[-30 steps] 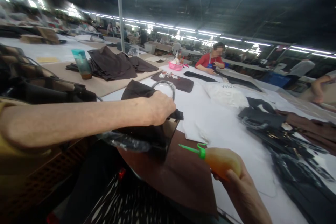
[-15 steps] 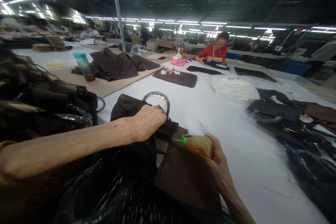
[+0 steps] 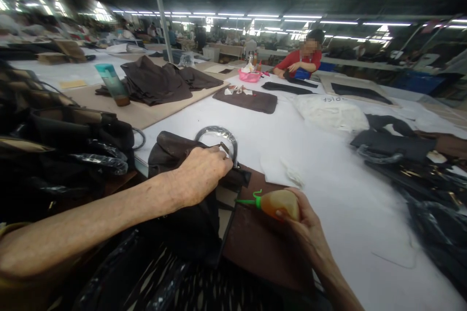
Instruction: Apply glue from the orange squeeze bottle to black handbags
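Observation:
My left hand (image 3: 204,170) is closed on the upper edge of a dark handbag (image 3: 182,226), just below its round, plastic-wrapped handle (image 3: 219,131). The fingertips are partly hidden behind the hand. In my right hand (image 3: 304,218) is a squeeze bottle (image 3: 279,204) of amber liquid, lying nearly level. Its thin green nozzle points left, with the tip at the edge of the bag's open side, where a beige strip shows. A brown panel (image 3: 268,245) lies under the bottle, beside the bag.
More dark bags (image 3: 73,141) crowd the left side, and others (image 3: 412,165) lie at right. A teal-capped bottle (image 3: 111,85) stands near dark fabric (image 3: 153,80). Farther back are a pink basket (image 3: 249,76), a white bundle (image 3: 330,112) and a person in red (image 3: 301,60).
The nozzle tip has shifted slightly down and left along the bag's edge. My left hand keeps its hold. The view has tilted a little downward.

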Demonstrator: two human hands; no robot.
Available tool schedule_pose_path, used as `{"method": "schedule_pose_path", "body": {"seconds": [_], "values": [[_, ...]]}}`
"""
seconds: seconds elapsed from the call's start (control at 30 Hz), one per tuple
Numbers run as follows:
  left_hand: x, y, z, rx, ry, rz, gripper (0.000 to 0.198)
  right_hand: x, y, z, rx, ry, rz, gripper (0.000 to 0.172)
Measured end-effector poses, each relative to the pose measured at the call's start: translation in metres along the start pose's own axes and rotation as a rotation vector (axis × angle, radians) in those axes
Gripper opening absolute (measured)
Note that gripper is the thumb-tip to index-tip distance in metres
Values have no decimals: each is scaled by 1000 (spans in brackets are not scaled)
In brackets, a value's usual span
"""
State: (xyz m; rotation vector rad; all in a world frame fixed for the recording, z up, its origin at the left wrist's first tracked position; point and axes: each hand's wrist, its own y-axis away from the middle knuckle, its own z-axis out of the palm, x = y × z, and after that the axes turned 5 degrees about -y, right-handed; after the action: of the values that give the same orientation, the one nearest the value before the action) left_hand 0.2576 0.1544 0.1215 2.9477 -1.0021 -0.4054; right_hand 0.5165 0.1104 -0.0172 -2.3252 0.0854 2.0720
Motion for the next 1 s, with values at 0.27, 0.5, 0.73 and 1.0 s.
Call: {"method": "schedule_pose_path", "body": {"seconds": [0.27,0.5,0.73,1.0], "values": [[4,5,2,-31,28,-22,19,-4,12,-2,7,28,31,48],[5,7,8,29,40,-2,17,-2,2,5,42,33,-10,51],[5,10,13,44,30,2,18,4,10,5,23,47,10,47],[13,23,17,36,98,11,17,-3,15,1,35,-60,135,48]]}}
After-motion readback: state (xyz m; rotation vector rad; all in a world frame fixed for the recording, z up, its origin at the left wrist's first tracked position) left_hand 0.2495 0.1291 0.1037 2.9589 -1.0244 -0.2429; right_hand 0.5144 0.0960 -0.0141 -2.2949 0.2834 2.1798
